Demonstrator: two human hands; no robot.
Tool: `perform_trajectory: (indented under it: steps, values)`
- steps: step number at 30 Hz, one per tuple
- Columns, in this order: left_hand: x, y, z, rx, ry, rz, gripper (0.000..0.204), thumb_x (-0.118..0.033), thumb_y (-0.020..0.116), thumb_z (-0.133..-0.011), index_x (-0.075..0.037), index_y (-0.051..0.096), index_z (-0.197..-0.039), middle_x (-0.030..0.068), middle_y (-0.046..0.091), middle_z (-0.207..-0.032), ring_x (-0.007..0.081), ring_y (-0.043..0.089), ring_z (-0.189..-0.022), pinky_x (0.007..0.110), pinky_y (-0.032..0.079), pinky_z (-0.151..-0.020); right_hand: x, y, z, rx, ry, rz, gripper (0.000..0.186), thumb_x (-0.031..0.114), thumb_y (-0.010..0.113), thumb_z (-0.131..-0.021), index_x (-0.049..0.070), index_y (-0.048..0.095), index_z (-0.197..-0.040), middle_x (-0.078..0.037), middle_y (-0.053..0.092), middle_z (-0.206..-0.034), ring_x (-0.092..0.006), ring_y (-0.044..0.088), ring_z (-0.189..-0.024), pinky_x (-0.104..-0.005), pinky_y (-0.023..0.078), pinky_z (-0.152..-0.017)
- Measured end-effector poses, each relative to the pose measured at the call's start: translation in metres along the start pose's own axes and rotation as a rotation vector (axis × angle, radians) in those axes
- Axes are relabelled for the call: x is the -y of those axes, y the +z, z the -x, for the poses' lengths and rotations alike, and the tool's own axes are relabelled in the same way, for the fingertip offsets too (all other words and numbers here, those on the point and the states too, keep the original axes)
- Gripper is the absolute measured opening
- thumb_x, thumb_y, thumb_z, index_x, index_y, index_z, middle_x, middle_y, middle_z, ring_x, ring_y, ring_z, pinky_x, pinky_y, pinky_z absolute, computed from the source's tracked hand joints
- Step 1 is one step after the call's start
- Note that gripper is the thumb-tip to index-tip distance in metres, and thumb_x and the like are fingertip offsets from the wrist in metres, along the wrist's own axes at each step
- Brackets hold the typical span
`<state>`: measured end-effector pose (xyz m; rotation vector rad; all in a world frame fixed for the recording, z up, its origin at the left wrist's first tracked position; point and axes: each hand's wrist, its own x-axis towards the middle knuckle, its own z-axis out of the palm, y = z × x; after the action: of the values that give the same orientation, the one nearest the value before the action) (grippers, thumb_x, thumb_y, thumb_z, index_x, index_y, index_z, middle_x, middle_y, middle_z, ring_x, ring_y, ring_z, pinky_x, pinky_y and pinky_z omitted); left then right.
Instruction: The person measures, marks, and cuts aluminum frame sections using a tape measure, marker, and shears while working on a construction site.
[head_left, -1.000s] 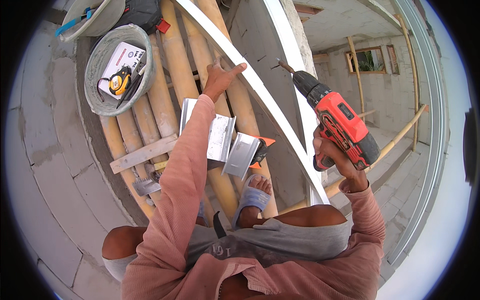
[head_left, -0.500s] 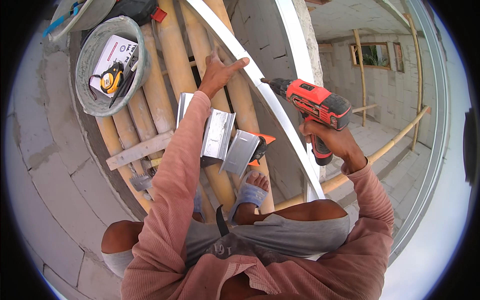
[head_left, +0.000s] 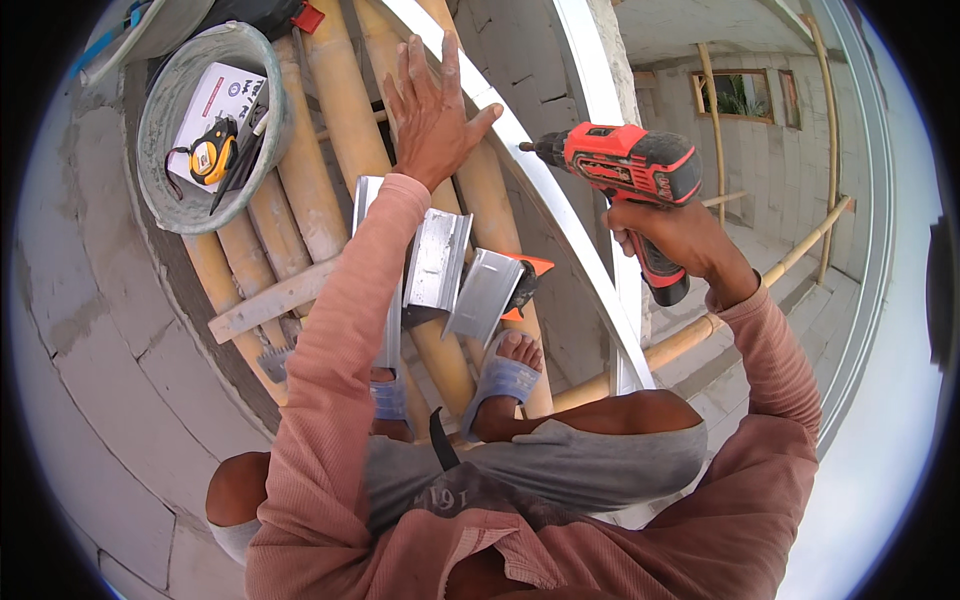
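A red and black cordless drill (head_left: 630, 165) is in the grip of my right hand (head_left: 675, 235), its bit pointing left toward a long metal profile (head_left: 545, 190). The bit's tip appears close to that profile; contact cannot be told. My left hand (head_left: 435, 120) is spread with fingers apart along the profile's left side, the thumb reaching to its edge. Below that hand, short cut pieces of metal channel (head_left: 437, 258) lie on the bamboo poles, one more piece (head_left: 484, 292) beside them. An orange-edged tool (head_left: 525, 280) is partly hidden behind it.
A bucket (head_left: 150, 190) at the left holds a tape measure (head_left: 212, 155), a white box (head_left: 225, 95) and dark pens or tools. Bamboo poles (head_left: 330, 110) form the platform under my sandalled feet. A block wall (head_left: 110, 330) runs along the left; an unfinished room lies lower right.
My left hand has opened flatter, its fingers now spread upward. The drill has shifted slightly up and right, its bit pulling back from over the metal profile.
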<state>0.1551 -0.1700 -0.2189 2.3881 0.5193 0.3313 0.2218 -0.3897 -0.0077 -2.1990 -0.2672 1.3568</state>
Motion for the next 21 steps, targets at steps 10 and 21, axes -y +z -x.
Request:
perform_trajectory:
  steps: [10, 21]
  values:
    - [-0.029, 0.000, -0.090, 0.899, 0.636, -0.403, 0.042, -0.039, 0.039, -0.104, -0.013, 0.072, -0.099, 0.0194, 0.072, -0.094, 0.0416, 0.067, -0.095, 0.054, 0.040, -0.111, 0.012, 0.006, -0.001, -0.051, 0.017, 0.042, 0.010, 0.012, 0.065, -0.084, 0.003, 0.061, -0.082, -0.002, 0.060, -0.067, -0.0105, 0.058, -0.059, -0.0295, 0.048, -0.056]
    - [0.022, -0.008, -0.102, 0.711, 1.187, -0.328, 0.063, -0.068, 0.057, -0.094, -0.008, 0.060, -0.112, 0.0095, 0.062, -0.116, 0.0248, 0.062, -0.110, 0.042, 0.045, -0.103, 0.015, 0.005, -0.003, 0.014, 0.163, 0.054, 0.025, 0.023, 0.068, -0.086, 0.002, 0.062, -0.099, -0.004, 0.064, -0.073, -0.0130, 0.062, -0.064, -0.0324, 0.052, -0.062]
